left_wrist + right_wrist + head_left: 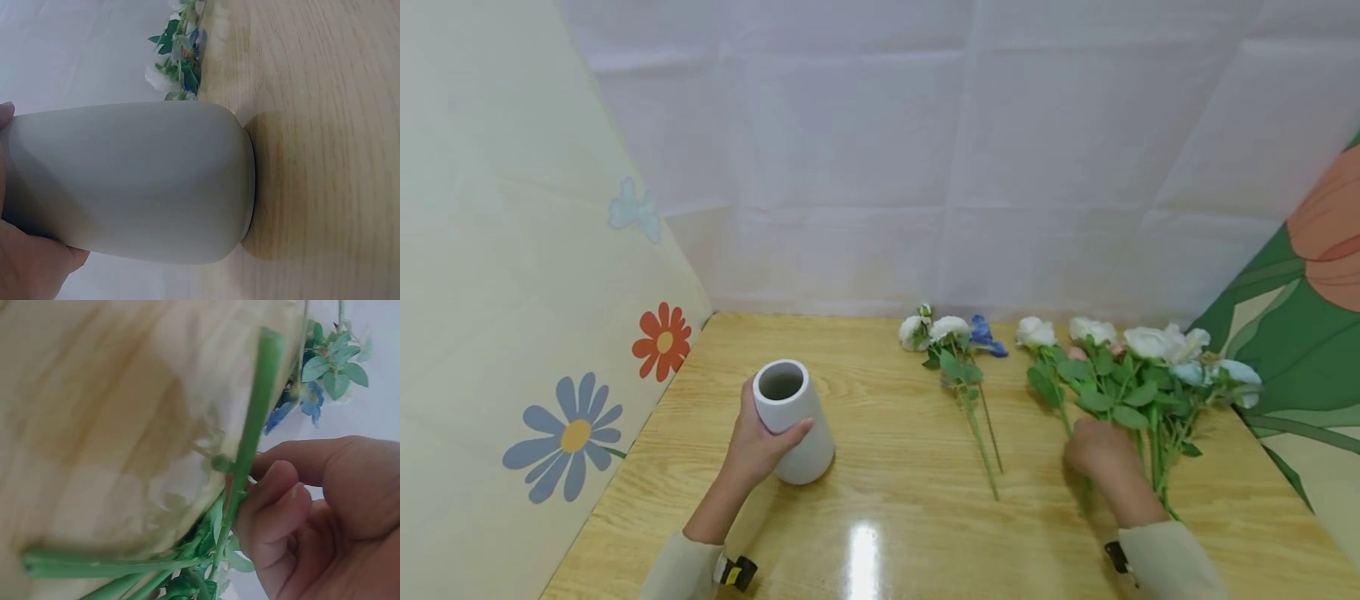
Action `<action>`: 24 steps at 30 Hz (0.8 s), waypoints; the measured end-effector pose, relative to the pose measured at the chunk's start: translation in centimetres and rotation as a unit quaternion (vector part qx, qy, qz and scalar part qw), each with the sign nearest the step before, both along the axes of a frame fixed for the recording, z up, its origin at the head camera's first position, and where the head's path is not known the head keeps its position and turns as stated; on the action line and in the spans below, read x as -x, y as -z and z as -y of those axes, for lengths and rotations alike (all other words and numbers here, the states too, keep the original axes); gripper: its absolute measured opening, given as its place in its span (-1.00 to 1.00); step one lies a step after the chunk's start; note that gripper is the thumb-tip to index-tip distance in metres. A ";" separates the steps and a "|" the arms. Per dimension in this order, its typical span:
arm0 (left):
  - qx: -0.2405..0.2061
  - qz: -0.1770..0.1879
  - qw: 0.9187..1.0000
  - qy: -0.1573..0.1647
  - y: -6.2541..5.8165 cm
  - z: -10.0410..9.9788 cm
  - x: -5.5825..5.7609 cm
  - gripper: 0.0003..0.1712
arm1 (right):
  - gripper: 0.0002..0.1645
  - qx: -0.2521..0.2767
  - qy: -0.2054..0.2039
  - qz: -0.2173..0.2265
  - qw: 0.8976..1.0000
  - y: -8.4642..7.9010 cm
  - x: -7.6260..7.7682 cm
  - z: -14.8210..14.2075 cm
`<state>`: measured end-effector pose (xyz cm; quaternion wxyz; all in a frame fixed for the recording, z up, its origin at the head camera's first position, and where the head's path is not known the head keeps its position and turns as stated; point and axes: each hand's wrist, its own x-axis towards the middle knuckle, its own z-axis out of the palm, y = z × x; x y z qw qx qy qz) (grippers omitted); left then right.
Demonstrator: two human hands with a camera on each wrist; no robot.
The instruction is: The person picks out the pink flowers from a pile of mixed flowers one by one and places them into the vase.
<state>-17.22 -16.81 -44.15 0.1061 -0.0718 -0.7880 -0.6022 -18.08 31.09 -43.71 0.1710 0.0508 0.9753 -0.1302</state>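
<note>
My left hand (pixel 763 442) grips a white vase (pixel 808 450) near its mouth, thumb across the front. The vase's base rests on the wooden table, as the left wrist view shows, where part of the same hand (pixel 34 265) appears at the vase's upper end. On the right, my right hand (pixel 1101 454) pinches a green flower stem (pixel 250 419). That stem seems to lead up to the white rose (pixel 1036 332) at the left of a flower pile. In the right wrist view the fingers of the right hand (pixel 312 506) curl against the stem, whose cut end sticks out past them.
Several white and pale blue flowers (pixel 1150 343) with leafy stems lie at the table's right. Between vase and pile lie white flowers (pixel 951 327) and a blue flower (pixel 985 333). A white cloth (pixel 850 167) hangs behind the table (pixel 910 533); printed panels flank it.
</note>
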 end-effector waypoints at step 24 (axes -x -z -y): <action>0.008 0.000 1.000 -0.001 -0.1 -0.1 -0.1 0.09 | -0.64 0.046 -0.022 -0.072 0.996 -0.7 0.0 5.1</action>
